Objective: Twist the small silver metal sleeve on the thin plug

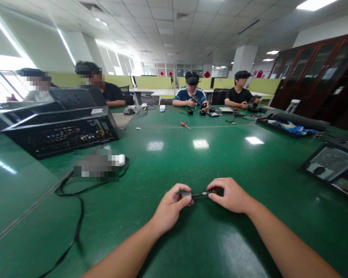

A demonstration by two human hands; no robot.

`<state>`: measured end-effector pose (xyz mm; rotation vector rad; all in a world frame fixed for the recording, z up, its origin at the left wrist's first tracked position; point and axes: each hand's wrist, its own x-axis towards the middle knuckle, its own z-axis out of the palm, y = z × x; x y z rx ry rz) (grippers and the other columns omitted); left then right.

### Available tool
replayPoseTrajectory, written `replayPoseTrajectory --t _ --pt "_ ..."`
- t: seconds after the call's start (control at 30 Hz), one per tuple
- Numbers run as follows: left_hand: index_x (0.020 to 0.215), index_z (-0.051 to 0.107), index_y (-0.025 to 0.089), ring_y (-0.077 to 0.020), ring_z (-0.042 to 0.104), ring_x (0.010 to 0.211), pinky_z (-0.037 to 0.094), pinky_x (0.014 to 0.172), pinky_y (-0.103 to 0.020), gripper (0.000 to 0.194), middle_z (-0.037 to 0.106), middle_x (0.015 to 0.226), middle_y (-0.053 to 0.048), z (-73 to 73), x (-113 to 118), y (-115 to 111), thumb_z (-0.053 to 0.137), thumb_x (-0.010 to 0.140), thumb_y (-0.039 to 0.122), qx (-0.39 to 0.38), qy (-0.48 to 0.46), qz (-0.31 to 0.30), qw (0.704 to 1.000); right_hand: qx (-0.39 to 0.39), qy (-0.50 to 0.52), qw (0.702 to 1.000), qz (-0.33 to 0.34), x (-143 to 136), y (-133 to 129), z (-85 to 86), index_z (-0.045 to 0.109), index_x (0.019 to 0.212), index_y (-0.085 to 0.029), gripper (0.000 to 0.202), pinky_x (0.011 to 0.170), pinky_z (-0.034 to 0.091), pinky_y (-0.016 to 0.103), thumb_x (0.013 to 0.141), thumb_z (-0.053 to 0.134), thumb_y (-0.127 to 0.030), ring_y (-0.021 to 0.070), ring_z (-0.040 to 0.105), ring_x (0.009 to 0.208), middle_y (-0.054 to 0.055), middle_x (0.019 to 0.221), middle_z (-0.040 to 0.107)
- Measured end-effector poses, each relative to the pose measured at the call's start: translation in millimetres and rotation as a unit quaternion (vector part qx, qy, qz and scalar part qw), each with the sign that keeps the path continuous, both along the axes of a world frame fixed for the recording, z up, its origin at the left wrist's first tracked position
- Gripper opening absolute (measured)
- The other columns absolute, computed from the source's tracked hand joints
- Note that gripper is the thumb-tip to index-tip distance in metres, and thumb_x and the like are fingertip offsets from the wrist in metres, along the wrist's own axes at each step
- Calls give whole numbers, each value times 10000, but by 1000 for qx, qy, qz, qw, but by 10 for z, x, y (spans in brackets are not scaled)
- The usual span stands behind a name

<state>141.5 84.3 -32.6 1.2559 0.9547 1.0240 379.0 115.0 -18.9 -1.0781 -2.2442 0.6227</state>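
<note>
Left hand [168, 211]: thumb and fingers closed in a pinch on a small grey block [186, 195], partly hidden by the fingertips
Right hand [234, 197]: thumb and fingertips pinched on a dark end piece [211, 191], mostly covered, exact form too small to tell
Between the hands: a thin dark stem [197, 195], cord or rod impossible to tell, with a pale collar [204, 193] beside the right fingertips; nearly level, at the near middle of the green bench [127, 231]
To the left: black cable [81, 216], looped and trailing toward the near edge; white plug-like piece [121, 160] beside a blurred patch; farther out, a large black casing [60, 135], tilted, connectors along its face
To the right: black casing with metal mesh [333, 162], cut off by the view's edge
Beyond the hands: orange-handled screwdriver [185, 125], lying flat; black tray [291, 131] with blue and white material
Far side: person in a blue top [191, 94], holding a dark item; person in black [239, 94] at the right, small dark parts nearby; two more people behind the large casing at the left
Background: dark wooden cabinet [313, 73], yellow-green partitions [153, 82]
</note>
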Motion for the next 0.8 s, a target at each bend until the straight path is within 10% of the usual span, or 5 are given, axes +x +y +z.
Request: replayPoseTrajectory --t 0.6,0.8 --pt "963 602 172 -191 632 755 461 757 -317 288 638 757 -15 -19 27 -24 743 749 304 -14 -12 3 1000 -86 59 975 -197 825 401 -164 748 902 -165 249 726 519 332 746 681 -347 222 689 746 81 838 747" --pt "1107 624 179 -219 664 838 492 807 -347 528 667 956 -72 165 -120 -497 845 636 268 -109 -37 -14 993 -146 145 964 -165 481 316 -237 705 1056 -114 363 703 540 314 756 679 -317 195 682 744 120 886 734"
